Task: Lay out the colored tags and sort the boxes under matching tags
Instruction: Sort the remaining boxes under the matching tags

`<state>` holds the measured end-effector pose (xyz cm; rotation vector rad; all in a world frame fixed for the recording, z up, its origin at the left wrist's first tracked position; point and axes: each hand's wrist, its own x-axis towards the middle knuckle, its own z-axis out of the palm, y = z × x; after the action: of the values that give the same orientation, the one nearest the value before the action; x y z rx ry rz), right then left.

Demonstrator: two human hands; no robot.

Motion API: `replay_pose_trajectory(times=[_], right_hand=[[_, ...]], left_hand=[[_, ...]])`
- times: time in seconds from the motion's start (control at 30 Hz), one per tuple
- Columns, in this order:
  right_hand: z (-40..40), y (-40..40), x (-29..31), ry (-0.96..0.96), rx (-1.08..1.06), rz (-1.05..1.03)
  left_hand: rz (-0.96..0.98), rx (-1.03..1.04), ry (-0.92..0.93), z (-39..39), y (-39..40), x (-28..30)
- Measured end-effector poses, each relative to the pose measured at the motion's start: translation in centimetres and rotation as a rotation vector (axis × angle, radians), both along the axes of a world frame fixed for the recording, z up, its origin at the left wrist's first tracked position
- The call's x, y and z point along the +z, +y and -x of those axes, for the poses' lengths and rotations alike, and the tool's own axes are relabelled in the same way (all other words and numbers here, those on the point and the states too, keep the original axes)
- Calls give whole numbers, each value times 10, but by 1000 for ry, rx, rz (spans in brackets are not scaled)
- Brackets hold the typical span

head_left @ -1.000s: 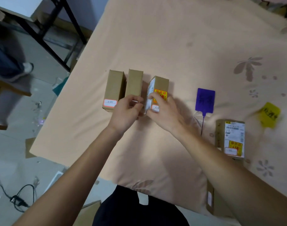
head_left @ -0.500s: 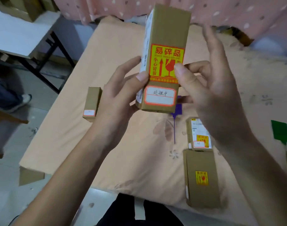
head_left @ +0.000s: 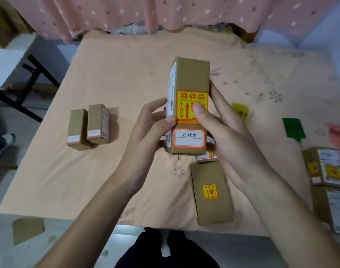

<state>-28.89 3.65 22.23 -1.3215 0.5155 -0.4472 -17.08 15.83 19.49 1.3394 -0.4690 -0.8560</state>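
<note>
Both hands hold one tall cardboard box (head_left: 190,105) upright in the air above the tabletop (head_left: 126,78), which is covered by a peach cloth with a faint flower print. The left hand (head_left: 151,128) grips its left edge with the thumb on the front, and the right hand (head_left: 221,128) clasps the right side, thumb pressed on the sticker. That yellow and red sticker reads 易碎品 and 小心轻放, with a red arrow pointing up; below it a white label with an orange border bears the handwritten 处理中. Two smaller boxes (head_left: 88,126) stand side by side at the left, each with a small white label too blurred to read. A flat box (head_left: 211,192) with a small 易碎品 sticker lies below the held one. A yellow tag (head_left: 241,112), a green tag (head_left: 293,128) and a pink tag (head_left: 338,133) lie to the right, their writing unreadable, and more boxes (head_left: 325,167) sit near the right edge.
</note>
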Motion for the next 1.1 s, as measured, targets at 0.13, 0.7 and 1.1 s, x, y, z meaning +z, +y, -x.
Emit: replay_pose_trajectory(times=[0.13,0.7,1.1], right_hand=[[35,-9,-18,106,-129,-8],[165,-125,-103,787,-499,77],[148,-228,-243,1344,-227,622]], left_hand=[[-34,-90,38,21,-15,-26],[-459,-399,-116,84,-105,-83],[-744,-158,-109,118,-124,-123]])
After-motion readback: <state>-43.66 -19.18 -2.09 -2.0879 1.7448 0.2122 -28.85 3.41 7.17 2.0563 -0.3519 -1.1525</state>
